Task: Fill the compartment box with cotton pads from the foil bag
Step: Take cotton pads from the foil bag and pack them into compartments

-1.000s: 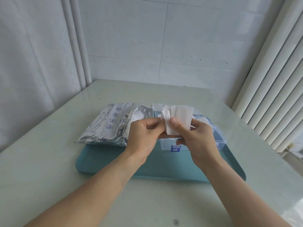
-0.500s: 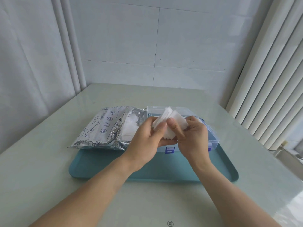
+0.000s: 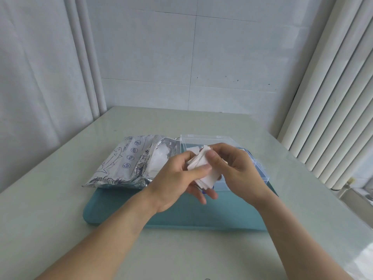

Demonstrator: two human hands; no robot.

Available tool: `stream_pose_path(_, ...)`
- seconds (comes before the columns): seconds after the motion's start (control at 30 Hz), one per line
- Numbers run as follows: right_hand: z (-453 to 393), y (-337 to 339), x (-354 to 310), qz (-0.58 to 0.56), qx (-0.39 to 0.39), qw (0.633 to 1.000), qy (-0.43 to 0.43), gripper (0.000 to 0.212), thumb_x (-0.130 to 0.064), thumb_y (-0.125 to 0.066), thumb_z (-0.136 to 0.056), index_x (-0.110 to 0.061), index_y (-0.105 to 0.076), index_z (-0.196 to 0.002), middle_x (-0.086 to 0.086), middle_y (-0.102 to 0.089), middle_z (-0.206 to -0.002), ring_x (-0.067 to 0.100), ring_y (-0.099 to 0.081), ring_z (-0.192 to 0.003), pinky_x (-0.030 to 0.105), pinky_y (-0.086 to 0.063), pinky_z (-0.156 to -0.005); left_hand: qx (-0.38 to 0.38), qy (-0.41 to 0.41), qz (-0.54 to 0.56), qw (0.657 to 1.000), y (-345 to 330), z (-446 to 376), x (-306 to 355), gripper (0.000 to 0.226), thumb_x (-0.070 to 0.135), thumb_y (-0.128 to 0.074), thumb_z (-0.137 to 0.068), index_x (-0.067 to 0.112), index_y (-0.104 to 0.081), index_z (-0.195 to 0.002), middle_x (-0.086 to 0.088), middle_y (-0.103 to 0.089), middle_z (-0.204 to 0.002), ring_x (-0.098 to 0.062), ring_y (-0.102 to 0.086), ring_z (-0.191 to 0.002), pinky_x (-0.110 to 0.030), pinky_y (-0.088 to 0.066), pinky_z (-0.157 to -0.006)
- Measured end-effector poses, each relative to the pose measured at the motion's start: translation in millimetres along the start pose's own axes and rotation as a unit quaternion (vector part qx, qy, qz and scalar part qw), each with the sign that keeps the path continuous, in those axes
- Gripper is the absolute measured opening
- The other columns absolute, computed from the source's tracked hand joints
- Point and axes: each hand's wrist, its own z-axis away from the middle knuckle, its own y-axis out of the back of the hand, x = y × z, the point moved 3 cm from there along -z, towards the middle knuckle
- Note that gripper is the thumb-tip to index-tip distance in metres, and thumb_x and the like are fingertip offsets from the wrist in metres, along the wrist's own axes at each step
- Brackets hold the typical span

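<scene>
Left hand (image 3: 177, 178) and right hand (image 3: 236, 170) both pinch a pad stack (image 3: 203, 170) above the box (image 3: 260, 168); bag (image 3: 129, 162) at 9 o'clock.

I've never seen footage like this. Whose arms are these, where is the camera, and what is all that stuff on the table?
No machine here: these are a person's two bare arms, filmed by a wide-angle camera worn on the head, looking forward and down. On the pale table lies a teal tray. On it sit an opened foil bag with white pads showing inside, and beside it a clear plastic compartment box with its lid open. The left hand and right hand together hold a small stack of white cotton pads above the box, fingers curled round it.
</scene>
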Motion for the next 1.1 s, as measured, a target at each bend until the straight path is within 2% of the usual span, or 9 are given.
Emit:
stream_pose_path(0.17, 0.1, 1.3, -5.5, -0.054, -0.041, 0.998, 0.001, 0.026, -0.028, -0.065, -0.091, -0.004, -0.073, -0.098, 0.018, -0.070, -0.085, 0.032, -0.054, -0.058, 0.037, -0.048, -0.054, -0.199, 0.107, 0.116, 0.967, 1.7, 6.2, 2.6, 0.065, 0.039, -0.064, -0.090, -0.002, -0.049, -0.138, -0.032, -0.060, -0.116, -0.049, -0.062, -0.106, -0.054, -0.051, -0.094)
stream_pose_path(0.23, -0.7, -5.7, -12.0, 0.009, -0.062, 0.998, 0.020, 0.022, -0.036, -0.071, -0.091, -0.015, -0.076, -0.095, 0.012, -0.075, -0.088, 0.045, -0.063, -0.067, 0.054, -0.052, -0.063, -0.240, 0.117, 0.150, 0.952, -0.5, 8.3, 2.4, 0.064, 0.034, -0.066, -0.089, 0.001, -0.046, -0.140, -0.031, -0.058, -0.114, -0.048, -0.061, -0.104, -0.055, -0.049, -0.095)
stream_pose_path(0.37, -12.9, -5.5, -19.4, 0.045, -0.050, 0.998, 0.004, 0.026, -0.035, -0.053, -0.100, -0.020, -0.071, -0.110, -0.006, -0.075, -0.093, 0.012, -0.069, -0.084, 0.032, -0.057, -0.074, -0.108, 0.126, 0.125, 0.978, 1.5, 4.5, 0.8, 0.023, 0.021, -0.071, -0.086, 0.010, -0.062, -0.104, -0.008, -0.054, -0.072, -0.022, -0.054, -0.056, -0.035, -0.052, -0.060)
stream_pose_path(0.47, -34.2, 20.4, -11.3, 0.198, 0.057, 0.975, -0.083, 0.016, -0.024, -0.055, -0.101, -0.022, -0.068, -0.094, -0.005, -0.071, -0.085, 0.016, -0.065, -0.077, 0.032, -0.056, -0.067, 0.062, 0.125, 0.159, 0.977, 17.8, -3.9, -2.1, 0.008, 0.010, -0.067, -0.089, 0.007, -0.060, -0.089, -0.006, -0.051, -0.068, -0.018, -0.049, -0.052, -0.031, -0.051, -0.053)
stream_pose_path(0.6, -47.5, 17.4, 6.0, 0.474, -0.091, 0.842, -0.240, 0.034, -0.039, -0.065, -0.089, -0.008, -0.075, -0.078, 0.005, -0.074, -0.073, 0.017, -0.061, -0.057, 0.031, -0.055, -0.067, 0.165, 0.132, 0.205, 0.956, 29.8, -7.9, -6.5, 0.005, 0.001, -0.062, -0.091, 0.003, -0.061, -0.086, -0.011, -0.060, -0.070, -0.021, -0.063, -0.053, -0.033, -0.060, -0.054)
stream_pose_path(0.67, -51.4, 4.8, 9.0, 0.497, -0.132, 0.810, -0.282, 0.035, -0.044, -0.070, -0.082, -0.011, -0.073, -0.071, -0.004, -0.071, -0.058, 0.009, -0.056, -0.044, 0.028, -0.054, -0.065, 0.164, 0.137, 0.200, 0.956, 27.3, -7.5, -6.9, 0.004, 0.000, -0.062, -0.091, 0.003, -0.061, -0.089, -0.011, -0.062, -0.071, -0.021, -0.065, -0.054, -0.032, -0.060, -0.054)
stream_pose_path(0.77, -58.7, -15.0, 10.9, 0.487, -0.188, 0.788, -0.325, 0.035, -0.045, -0.077, -0.080, -0.014, -0.064, -0.071, -0.005, -0.068, -0.057, 0.010, -0.060, -0.052, 0.027, -0.056, -0.069, 0.159, 0.138, 0.191, 0.959, 26.4, -7.5, -6.8, 0.008, 0.001, -0.063, -0.090, 0.007, -0.057, -0.090, -0.008, -0.064, -0.068, -0.019, -0.062, -0.051, -0.029, -0.057, -0.050)
stream_pose_path(0.97, -54.9, -18.1, 10.2, 0.423, -0.173, 0.812, -0.362, 0.010, -0.018, -0.076, -0.079, -0.009, -0.071, -0.079, -0.002, -0.066, -0.061, 0.010, -0.054, -0.047, 0.019, -0.044, -0.051, 0.152, 0.151, 0.190, 0.958, 30.4, -6.6, -5.9, 0.018, 0.006, -0.062, -0.090, 0.013, -0.051, -0.079, -0.002, -0.047, -0.060, -0.013, -0.038, -0.041, -0.022, -0.034, -0.040)
stream_pose_path(1.1, -54.5, 9.5, 3.0, 0.318, -0.041, 0.893, -0.316, 0.008, -0.014, -0.070, -0.085, -0.012, -0.075, -0.090, 0.004, -0.067, -0.063, 0.016, -0.055, -0.052, 0.023, -0.049, -0.055, 0.124, 0.168, 0.191, 0.959, 27.3, -6.4, -3.4, 0.019, 0.014, -0.060, -0.092, 0.017, -0.047, -0.078, 0.001, -0.043, -0.058, -0.013, -0.032, -0.041, -0.021, -0.026, -0.041)
